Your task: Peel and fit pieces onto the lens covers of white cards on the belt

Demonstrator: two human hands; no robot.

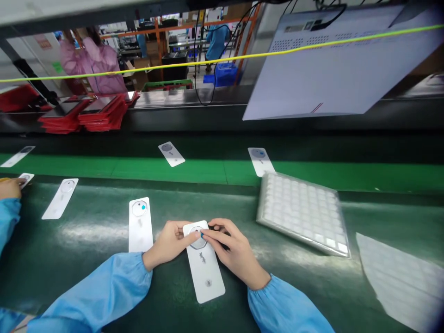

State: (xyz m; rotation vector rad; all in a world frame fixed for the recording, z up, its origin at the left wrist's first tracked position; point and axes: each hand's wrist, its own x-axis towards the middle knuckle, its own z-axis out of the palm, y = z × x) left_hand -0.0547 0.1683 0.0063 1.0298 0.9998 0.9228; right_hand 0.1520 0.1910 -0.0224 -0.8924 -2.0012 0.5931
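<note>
1. The left hand [169, 243] and right hand [236, 252] are close together, both gripping the top end of a long white card [205, 273] from either side.
2. The left fingertips [193, 235] press on a round grey patch [200, 243] near the card's top end, and the right fingers [218, 234] cover its other side. Much of the patch is hidden, though a small blue mark shows at its edge.
3. The card lies on a dark green workbench [83, 259], directly in front of the person, and its lower end is tilted toward the right.
4. Just left of the left hand lies a second card [140, 231] with a round patch and a blue dot.
5. To the right sits a tray [303, 213] of small white squares, with a clear plastic sheet [398, 283] beyond it.
6. More cards [171, 154] ride a green belt [166, 171] across the bench.
7. At far left, a co-worker's hand [10, 188] in a blue sleeve touches another card [26, 179].
</note>
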